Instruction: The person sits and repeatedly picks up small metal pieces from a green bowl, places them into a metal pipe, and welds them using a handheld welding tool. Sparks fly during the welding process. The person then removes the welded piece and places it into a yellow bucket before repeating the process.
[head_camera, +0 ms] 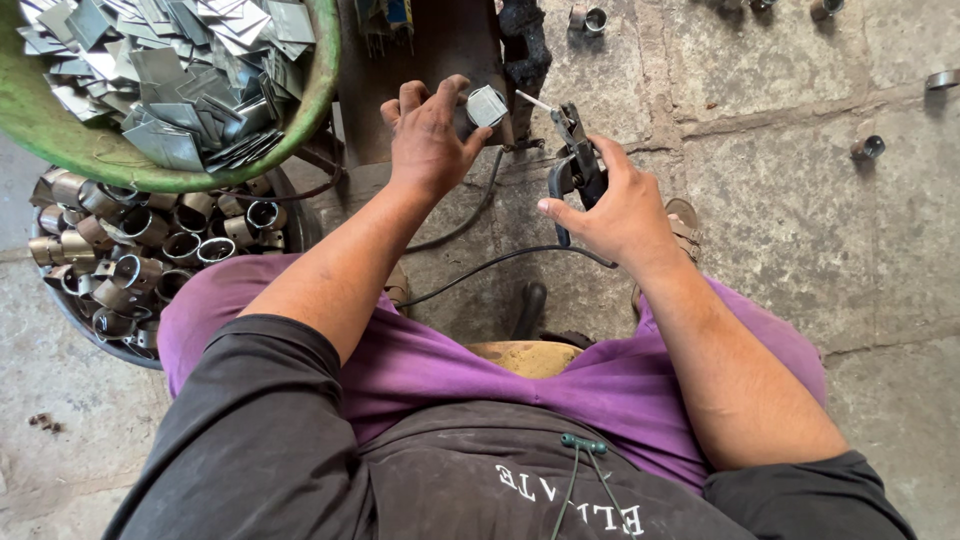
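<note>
**Stone floor, scrap metal and daylight**

The floor [790,210] is paved with large, worn grey stone slabs, their joints dark with dirt and their faces mottled and stained. Daylight falls evenly across it, casting short soft shadows. At the upper left a green bowl [60,130] is heaped with flat, square metal plates. Just beneath it a dark tub [100,325] holds many short metal tube pieces. A few loose tube pieces [868,147] lie scattered on the slabs at the upper right. A dark upright metal fixture [430,50] stands at the top centre. No walls or windows show.
</note>
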